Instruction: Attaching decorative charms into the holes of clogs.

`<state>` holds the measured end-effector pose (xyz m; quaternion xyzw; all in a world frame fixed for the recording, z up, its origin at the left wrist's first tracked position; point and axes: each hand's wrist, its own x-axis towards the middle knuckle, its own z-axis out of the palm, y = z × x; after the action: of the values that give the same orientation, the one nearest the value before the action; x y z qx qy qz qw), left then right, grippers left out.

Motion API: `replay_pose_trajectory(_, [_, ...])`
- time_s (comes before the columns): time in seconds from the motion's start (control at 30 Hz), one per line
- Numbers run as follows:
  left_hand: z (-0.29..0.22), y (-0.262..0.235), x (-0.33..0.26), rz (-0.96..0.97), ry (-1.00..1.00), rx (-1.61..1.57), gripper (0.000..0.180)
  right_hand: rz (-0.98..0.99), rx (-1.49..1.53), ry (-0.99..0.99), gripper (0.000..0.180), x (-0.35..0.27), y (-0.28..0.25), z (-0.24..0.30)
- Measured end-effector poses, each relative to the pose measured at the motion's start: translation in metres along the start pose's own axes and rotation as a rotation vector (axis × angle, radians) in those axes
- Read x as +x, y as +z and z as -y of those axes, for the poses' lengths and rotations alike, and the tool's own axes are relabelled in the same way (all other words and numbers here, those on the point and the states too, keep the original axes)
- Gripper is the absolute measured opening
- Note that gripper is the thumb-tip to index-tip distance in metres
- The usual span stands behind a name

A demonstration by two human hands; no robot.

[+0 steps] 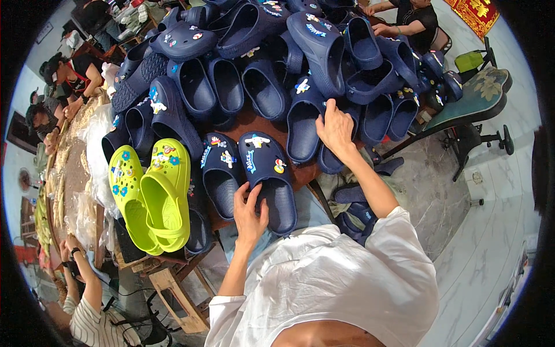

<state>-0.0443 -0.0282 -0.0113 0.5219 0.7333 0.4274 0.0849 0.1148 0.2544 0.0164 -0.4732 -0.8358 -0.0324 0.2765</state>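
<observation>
My left hand rests with fingers spread at the side rim of a navy clog. That clog stands beside its navy mate at the table's near edge, both bearing colourful charms. My right hand reaches into the pile, its thumb and index finger at the rim of another navy clog with a white charm; its other fingers are partly hidden. Left of my left hand, two lime-green clogs lie side by side, decorated with blue flowers and figures.
Many more navy clogs are heaped across the brown table. More dark footwear lies below at the right. A green padded chair stands right. Several people sit or stand at the left, next to a long table with plastic bags; another person is at the top.
</observation>
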Motion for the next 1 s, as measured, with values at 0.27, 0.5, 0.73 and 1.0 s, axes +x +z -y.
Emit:
replay_pose_trajectory(0.27, [0.000, -0.002, 0.001, -0.015, 0.041, 0.046, 0.042, 0.024, 0.218, -0.007, 0.031, 0.000, -0.033, 0.001])
replay_pose_trajectory(0.5, [0.002, -0.001, 0.001, -0.018, 0.050, 0.022, 0.042, 0.158, 0.432, 0.067, 0.028, -0.023, -0.063, -0.003])
replay_pose_trajectory(0.73, [0.002, -0.001, 0.001, -0.033, 0.075, 0.055, 0.042, 0.165, 0.502, -0.116, 0.031, -0.040, -0.076, -0.025])
replay_pose_trajectory(1.0, [-0.001, -0.001, 0.001, -0.032, 0.049, 0.039, 0.043, -0.182, 0.679, -0.196, 0.034, -0.032, -0.086, -0.034])
